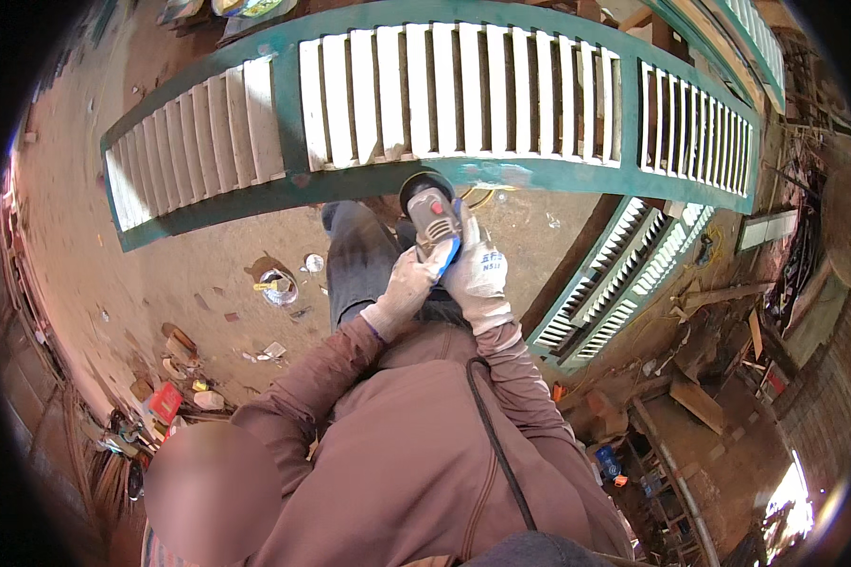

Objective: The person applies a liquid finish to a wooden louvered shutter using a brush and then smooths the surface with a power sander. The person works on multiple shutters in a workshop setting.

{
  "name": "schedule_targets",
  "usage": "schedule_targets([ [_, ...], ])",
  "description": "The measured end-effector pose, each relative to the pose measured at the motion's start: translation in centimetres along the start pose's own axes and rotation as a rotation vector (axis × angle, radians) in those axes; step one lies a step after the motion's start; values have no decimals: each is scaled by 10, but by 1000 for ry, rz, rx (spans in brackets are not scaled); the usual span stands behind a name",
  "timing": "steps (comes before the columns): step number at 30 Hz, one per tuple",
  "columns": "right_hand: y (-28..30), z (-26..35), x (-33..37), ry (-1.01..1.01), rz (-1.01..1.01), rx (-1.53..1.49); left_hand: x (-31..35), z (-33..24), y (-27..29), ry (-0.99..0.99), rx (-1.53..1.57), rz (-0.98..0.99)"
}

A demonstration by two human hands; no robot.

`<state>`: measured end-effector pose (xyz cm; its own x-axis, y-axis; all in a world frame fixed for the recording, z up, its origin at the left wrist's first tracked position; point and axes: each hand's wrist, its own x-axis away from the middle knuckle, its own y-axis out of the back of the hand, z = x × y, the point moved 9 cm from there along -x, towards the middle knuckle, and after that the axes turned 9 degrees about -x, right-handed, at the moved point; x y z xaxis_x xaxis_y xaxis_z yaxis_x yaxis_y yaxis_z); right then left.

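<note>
Both of my hands, in whitish work gloves, are closed around a handheld angle grinder [436, 223] with a grey and blue body and a round dark disc. My left hand [407, 291] wraps its lower body, and my right hand [480, 267] grips the right side. In front of me lies a long louvered shutter [364, 181] with a green frame and white slats in three sections. The disc is at the shutter's near rail, overlapping its edge; I cannot tell whether it presses on it. Just right of the disc, the rail has a pale, scuffed patch [492, 174].
More louvered shutters [624, 274] lie at the right, and another [756, 42] stands at the far right. A round tin [277, 286] with a yellow-handled item sits on the floor at left. A red box [165, 403] and wood scraps [698, 404] lie farther out.
</note>
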<state>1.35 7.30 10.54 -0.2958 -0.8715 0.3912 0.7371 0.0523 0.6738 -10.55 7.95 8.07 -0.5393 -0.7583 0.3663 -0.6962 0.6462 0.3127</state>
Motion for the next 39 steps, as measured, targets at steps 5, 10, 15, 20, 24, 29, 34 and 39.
schedule_targets([
  [5, 32, -16, -7, -118, -38, -22, -18, 28, -51, 462, 573, 141],
  [10, 77, -46, -8, -82, -161, -45, -41, -5, -90, 625, 573, 209],
  [15, 103, -66, -1, -90, -243, -39, -56, -38, -111, 388, 422, 254],
  [20, 133, -85, 6, -171, -436, -74, -76, -66, -127, 535, 331, 469],
  [24, 113, -81, 9, -200, -372, -104, -64, -53, -127, 482, 537, 443],
  [29, 34, -20, -4, -57, -114, 17, -20, 24, -56, 546, 707, 150],
  [34, 25, -19, -1, -144, -53, -22, -10, 10, -38, 492, 732, 50],
  [39, 88, -50, -4, -136, -200, -60, -44, 10, -120, 561, 630, 270],
])
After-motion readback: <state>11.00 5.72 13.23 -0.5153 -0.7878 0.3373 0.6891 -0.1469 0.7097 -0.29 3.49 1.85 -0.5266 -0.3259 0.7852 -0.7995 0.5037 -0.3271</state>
